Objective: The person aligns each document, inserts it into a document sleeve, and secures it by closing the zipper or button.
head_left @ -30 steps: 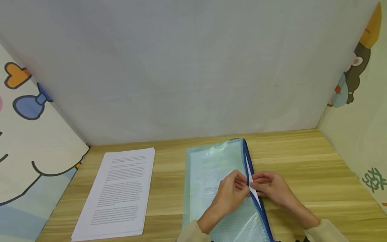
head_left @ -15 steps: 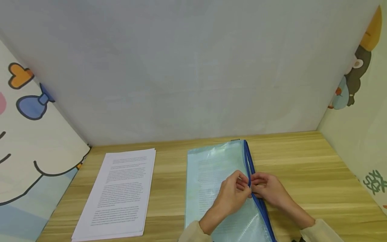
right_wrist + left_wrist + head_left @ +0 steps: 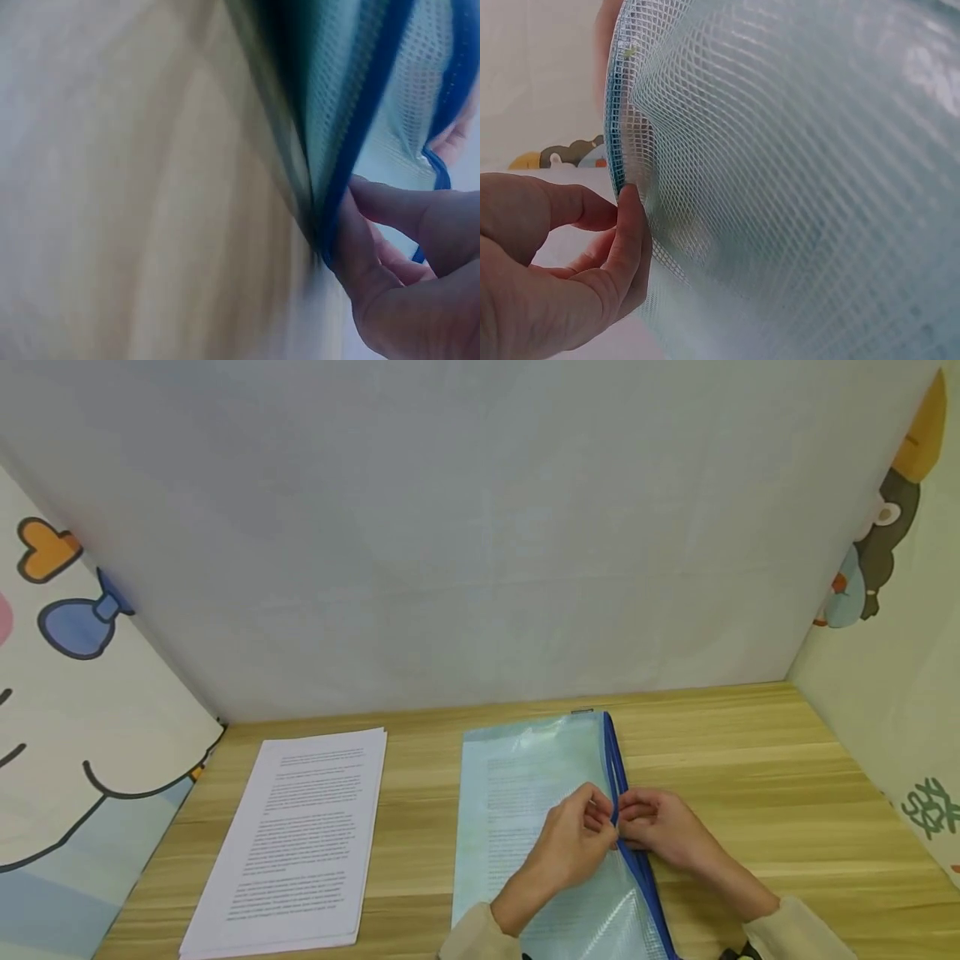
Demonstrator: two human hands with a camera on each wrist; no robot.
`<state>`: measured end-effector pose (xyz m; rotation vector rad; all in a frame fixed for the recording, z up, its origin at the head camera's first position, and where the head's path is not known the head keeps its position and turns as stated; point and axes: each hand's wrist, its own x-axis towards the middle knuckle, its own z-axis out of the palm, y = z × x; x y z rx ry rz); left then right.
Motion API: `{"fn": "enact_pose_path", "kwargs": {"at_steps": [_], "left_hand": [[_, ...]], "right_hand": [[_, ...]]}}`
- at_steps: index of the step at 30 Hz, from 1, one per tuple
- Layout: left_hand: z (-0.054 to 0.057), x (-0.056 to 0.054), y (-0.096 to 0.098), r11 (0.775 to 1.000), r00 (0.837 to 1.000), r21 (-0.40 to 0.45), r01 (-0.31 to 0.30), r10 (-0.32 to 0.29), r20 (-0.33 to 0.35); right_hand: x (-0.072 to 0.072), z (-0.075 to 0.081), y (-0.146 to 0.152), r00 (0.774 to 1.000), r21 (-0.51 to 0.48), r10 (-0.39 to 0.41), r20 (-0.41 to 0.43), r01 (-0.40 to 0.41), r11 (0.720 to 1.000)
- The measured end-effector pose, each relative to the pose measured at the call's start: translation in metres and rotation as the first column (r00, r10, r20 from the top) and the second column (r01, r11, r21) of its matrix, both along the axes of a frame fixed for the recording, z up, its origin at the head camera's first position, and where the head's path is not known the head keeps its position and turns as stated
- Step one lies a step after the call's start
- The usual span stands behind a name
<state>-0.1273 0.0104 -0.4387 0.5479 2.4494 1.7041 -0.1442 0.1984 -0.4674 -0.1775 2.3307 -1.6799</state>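
A pale green mesh document pouch (image 3: 525,760) with a blue zip edge (image 3: 615,752) lies on the table, printed pages showing through it. My left hand (image 3: 573,839) pinches the upper side of the pouch's right-hand opening; in the left wrist view its thumb and fingers (image 3: 630,232) grip the mesh rim. Opposite it, my right hand (image 3: 667,831) pinches the other blue edge between thumb and finger, as the right wrist view shows. The two hands almost meet there, and the zip edges stand slightly apart. The zip slider is hidden from sight.
A stack of printed paper (image 3: 300,843) lies on the wooden table (image 3: 420,793) left of the pouch. A grey-white cloth wall (image 3: 480,568) rises behind the table, with cartoon-printed panels (image 3: 67,710) at both sides.
My right hand has shifted slightly left, toward my left hand. The gap between the blue edges has narrowed, and the white paper that showed in it is out of sight.
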Motion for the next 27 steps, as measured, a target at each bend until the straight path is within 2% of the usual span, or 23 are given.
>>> {"fn": "enact_pose_path", "kwargs": {"at_steps": [9,18,22,27], "left_hand": [[0.0,0.001,0.002,0.997,0.998,-0.078,0.006,-0.011,-0.07],[-0.006,0.002,0.008,0.982,0.985,-0.185,0.028,-0.058,-0.162],[-0.01,0.003,0.013,0.974,0.973,-0.228,0.01,-0.062,-0.224],[-0.014,0.005,0.018,0.968,0.964,-0.248,-0.039,-0.029,-0.265]], "right_hand": [[0.001,0.006,0.01,0.999,-0.048,0.047,-0.004,-0.047,0.998],[0.002,0.008,0.015,0.998,0.015,-0.019,-0.066,0.02,1.0],[0.001,0.011,0.015,0.992,0.048,-0.052,-0.119,0.058,0.997],[0.0,0.011,0.015,0.985,0.074,-0.069,-0.156,0.081,0.994]]}}
